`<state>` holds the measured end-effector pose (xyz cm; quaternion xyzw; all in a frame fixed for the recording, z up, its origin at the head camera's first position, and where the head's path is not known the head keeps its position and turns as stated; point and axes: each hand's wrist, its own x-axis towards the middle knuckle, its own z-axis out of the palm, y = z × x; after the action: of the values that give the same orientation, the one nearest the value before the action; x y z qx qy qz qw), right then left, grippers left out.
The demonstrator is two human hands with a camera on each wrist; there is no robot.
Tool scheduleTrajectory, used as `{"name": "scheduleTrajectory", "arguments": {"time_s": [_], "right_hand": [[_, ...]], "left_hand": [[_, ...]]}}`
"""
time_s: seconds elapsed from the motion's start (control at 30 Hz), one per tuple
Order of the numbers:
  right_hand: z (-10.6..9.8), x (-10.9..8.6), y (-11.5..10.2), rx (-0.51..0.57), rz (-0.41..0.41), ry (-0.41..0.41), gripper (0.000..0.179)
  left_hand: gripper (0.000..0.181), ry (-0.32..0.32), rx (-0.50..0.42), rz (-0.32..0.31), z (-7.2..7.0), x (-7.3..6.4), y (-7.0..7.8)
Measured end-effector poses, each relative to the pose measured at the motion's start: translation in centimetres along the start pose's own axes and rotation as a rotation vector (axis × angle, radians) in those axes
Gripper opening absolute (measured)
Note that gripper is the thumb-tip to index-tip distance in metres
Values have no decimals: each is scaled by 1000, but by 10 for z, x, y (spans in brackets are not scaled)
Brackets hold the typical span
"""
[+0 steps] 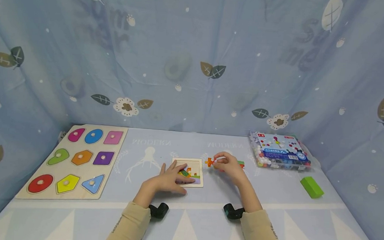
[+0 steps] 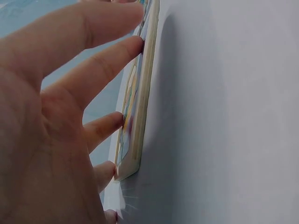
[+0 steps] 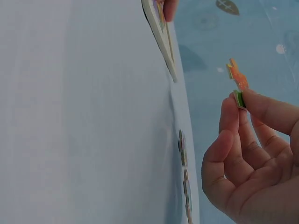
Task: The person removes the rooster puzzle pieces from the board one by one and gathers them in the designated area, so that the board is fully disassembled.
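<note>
My left hand (image 1: pixel 166 180) rests with spread, straight fingers on a small wooden jigsaw tray (image 1: pixel 202 172), which has colourful pieces in it. In the left wrist view, the fingertips (image 2: pixel 133 44) touch the face of the tray along its pale edge. To the right of the tray, my right hand (image 1: pixel 231 168) pinches an orange and green jigsaw piece (image 3: pixel 239 80) between thumb and fingers, lifted above the table. Loose jigsaw pieces (image 3: pixel 182 149) lie flat on the table by the right hand, partly hidden behind it in the head view.
A wooden shape board (image 1: pixel 107 183) with several coloured knobbed shapes lies at the left. At the back right stands a clear plastic box (image 1: pixel 281 152) of coloured beads, with a green block (image 1: pixel 312 187) in front. A patterned curtain (image 1: pixel 196 60) hangs behind the table.
</note>
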<state>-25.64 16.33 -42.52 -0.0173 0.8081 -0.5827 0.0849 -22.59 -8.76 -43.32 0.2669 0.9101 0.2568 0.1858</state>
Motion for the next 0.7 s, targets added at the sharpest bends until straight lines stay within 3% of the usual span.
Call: {"name": "scheduleTrajectory", "arguments": {"time_s": [0.33,0.7], "right_hand": [[-30,-7,12,6,-2,23,33],[-68,-14,21,-8,80,78,39]], "left_hand": [[47,11,-8,12,1,-1,-3],[45,23,-27,15,2,-1,-3]]}}
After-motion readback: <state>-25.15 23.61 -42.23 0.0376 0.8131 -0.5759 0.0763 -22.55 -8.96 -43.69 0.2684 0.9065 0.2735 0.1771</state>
